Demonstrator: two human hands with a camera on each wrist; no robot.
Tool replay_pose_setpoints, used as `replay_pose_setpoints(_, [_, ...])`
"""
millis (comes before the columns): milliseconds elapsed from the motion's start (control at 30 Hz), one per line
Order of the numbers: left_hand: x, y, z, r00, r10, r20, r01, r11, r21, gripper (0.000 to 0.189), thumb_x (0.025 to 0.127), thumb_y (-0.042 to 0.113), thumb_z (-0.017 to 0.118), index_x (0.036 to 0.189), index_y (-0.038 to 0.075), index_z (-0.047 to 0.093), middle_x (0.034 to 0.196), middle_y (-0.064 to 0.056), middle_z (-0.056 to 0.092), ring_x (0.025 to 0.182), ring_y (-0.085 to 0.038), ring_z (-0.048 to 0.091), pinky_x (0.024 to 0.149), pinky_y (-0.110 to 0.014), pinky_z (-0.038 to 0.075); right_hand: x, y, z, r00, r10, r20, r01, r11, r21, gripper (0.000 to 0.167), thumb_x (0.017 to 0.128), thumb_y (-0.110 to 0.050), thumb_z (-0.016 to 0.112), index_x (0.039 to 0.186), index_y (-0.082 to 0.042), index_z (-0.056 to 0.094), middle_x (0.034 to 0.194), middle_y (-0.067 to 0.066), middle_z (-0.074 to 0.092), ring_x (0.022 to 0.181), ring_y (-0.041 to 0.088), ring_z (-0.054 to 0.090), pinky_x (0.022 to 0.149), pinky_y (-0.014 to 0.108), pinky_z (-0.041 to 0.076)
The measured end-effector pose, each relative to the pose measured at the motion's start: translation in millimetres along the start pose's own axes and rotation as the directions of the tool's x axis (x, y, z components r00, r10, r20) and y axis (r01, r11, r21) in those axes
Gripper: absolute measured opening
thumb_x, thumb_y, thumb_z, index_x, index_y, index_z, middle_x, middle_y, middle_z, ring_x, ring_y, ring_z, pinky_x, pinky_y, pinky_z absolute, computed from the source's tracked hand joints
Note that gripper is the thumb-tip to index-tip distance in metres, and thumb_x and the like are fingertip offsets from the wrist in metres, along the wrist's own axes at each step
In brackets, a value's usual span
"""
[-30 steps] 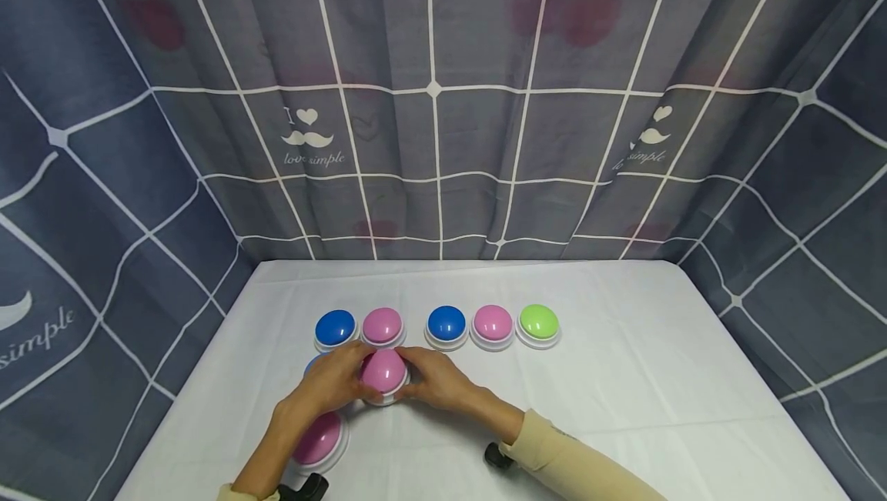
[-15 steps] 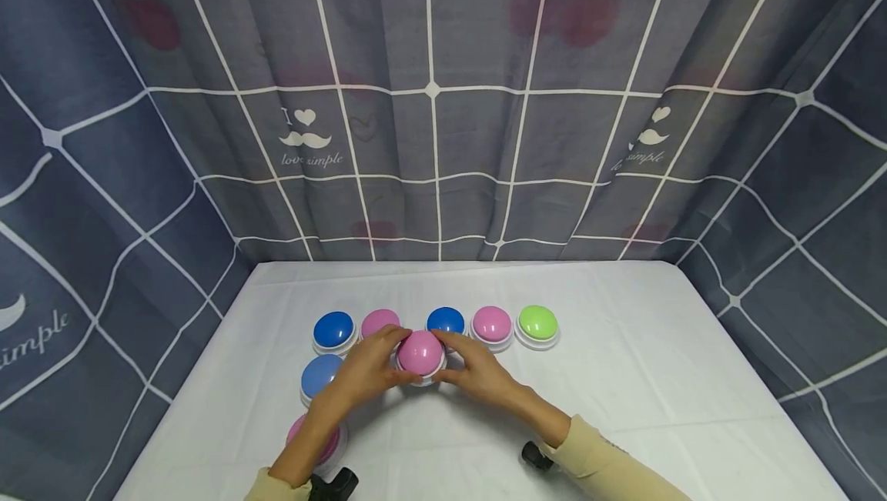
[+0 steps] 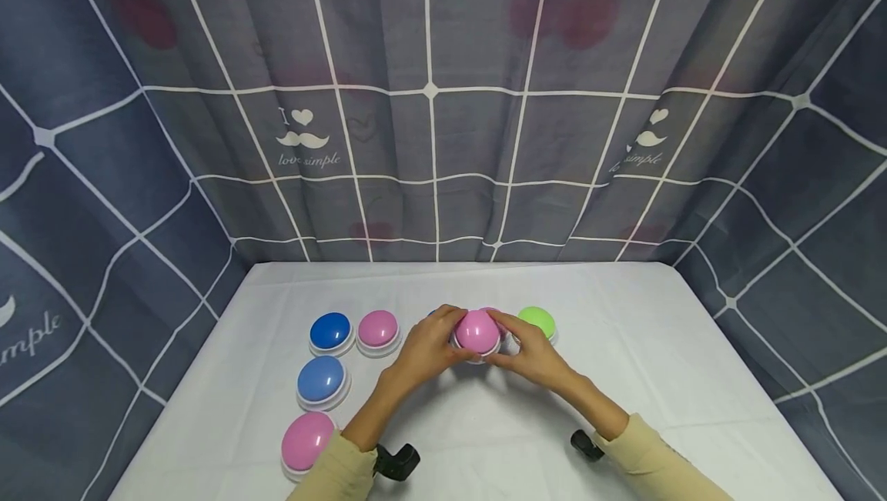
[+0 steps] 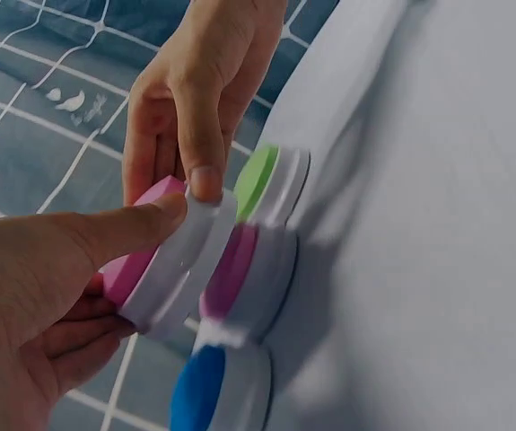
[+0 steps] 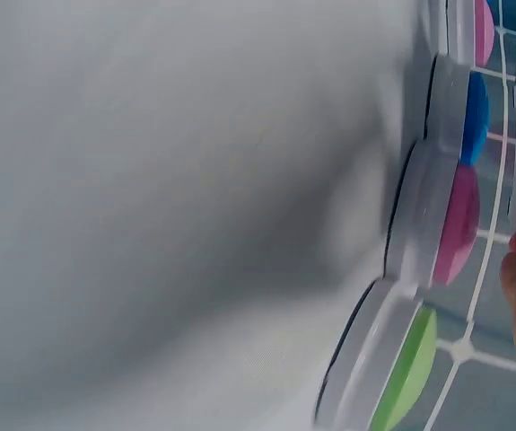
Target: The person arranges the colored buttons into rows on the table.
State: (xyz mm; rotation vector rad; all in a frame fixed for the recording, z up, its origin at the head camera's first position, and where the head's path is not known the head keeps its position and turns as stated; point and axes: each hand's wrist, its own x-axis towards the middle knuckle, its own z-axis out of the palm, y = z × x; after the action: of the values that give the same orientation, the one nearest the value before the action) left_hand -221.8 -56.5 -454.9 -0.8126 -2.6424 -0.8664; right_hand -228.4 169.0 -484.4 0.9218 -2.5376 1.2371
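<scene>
Between both hands is a dome push button with a pink top (image 3: 477, 330) and a white base, held up off the table. My left hand (image 3: 426, 349) grips its left side and my right hand (image 3: 539, 356) its right. The left wrist view shows both thumbs pressing the white base (image 4: 184, 265). Below the held button, a row stands on the table: a blue button (image 4: 199, 388), another pink button (image 4: 231, 274) and a green button (image 3: 537, 320). In the head view the hands mostly cover the blue and pink ones of that row.
To the left on the white table (image 3: 624, 393) stand a blue button (image 3: 329, 330), a pink button (image 3: 378, 328), a lighter blue button (image 3: 321, 379) and another pink button (image 3: 307, 439) beside the left sleeve. A grey checked curtain (image 3: 388, 131) encloses the back and sides.
Both hands have carried the pink button rightward and away, from beside the left group to over the right row. The left group's lighter blue button is uncovered.
</scene>
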Motion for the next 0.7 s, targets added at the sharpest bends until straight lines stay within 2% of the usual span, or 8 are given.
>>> replay_pose_setpoints(167, [23.0, 11.3, 15.2, 0.999, 0.017, 0.029, -0.018, 1.0, 0.004, 0.062, 0.071, 0.029, 0.091, 0.122, 0.004, 0.066, 0.117, -0.008, 0.064, 0.103, -0.02, 0.065, 0.088, -0.035, 0.053, -9.7, 12, -15, 0.997, 0.034, -0.072, -0.037, 0.998, -0.049, 0.074, 0.074, -0.013, 0.088, 0.139, -0.002, 0.054, 0.129, 0.013, 0.063, 0.12, 0.033, 0.058, 0.1, 0.055, 0.044])
replay_pose_setpoints(333, [41.4, 19.3, 28.7, 0.998, 0.023, 0.056, -0.023, 1.0, 0.005, 0.064, 0.072, 0.032, 0.09, 0.124, 0.005, 0.065, 0.121, -0.007, 0.064, 0.106, -0.02, 0.064, 0.089, -0.033, 0.053, -16.4, 24, -27, 0.992, 0.014, -0.129, -0.024, 0.997, -0.072, 0.074, 0.072, -0.01, 0.088, 0.137, 0.001, 0.055, 0.131, 0.017, 0.061, 0.121, 0.038, 0.056, 0.099, 0.057, 0.044])
replay_pose_setpoints(500, [53.8, 27.8, 41.9, 0.998, -0.002, 0.06, 0.001, 1.0, 0.026, 0.064, 0.073, 0.032, 0.09, 0.126, 0.007, 0.065, 0.123, -0.006, 0.064, 0.107, -0.019, 0.064, 0.088, -0.031, 0.053, -19.9, 33, -40, 0.989, 0.004, -0.148, -0.015, 0.997, -0.079, 0.074, 0.071, -0.007, 0.088, 0.136, 0.004, 0.054, 0.131, 0.02, 0.061, 0.12, 0.04, 0.057, 0.098, 0.058, 0.043])
replay_pose_setpoints(633, [63.1, 37.1, 53.8, 0.997, -0.007, 0.081, 0.005, 1.0, 0.025, 0.064, 0.073, 0.034, 0.089, 0.127, 0.007, 0.064, 0.123, -0.006, 0.064, 0.108, -0.017, 0.063, 0.09, -0.03, 0.052, -27.4, 43, -53, 0.987, 0.031, -0.156, -0.047, 0.993, -0.104, 0.074, 0.07, -0.008, 0.089, 0.135, 0.004, 0.055, 0.13, 0.021, 0.061, 0.119, 0.041, 0.057, 0.097, 0.056, 0.045])
replay_pose_setpoints(700, [67.9, 42.9, 59.6, 0.995, -0.012, 0.094, 0.01, 1.0, 0.02, 0.064, 0.074, 0.034, 0.089, 0.127, 0.007, 0.064, 0.123, -0.005, 0.064, 0.109, -0.017, 0.063, 0.091, -0.03, 0.051, -32.7, 47, -60, 0.987, 0.048, -0.154, -0.065, 0.992, -0.107, 0.073, 0.072, -0.01, 0.089, 0.136, 0.003, 0.056, 0.13, 0.02, 0.061, 0.119, 0.041, 0.057, 0.098, 0.051, 0.045])
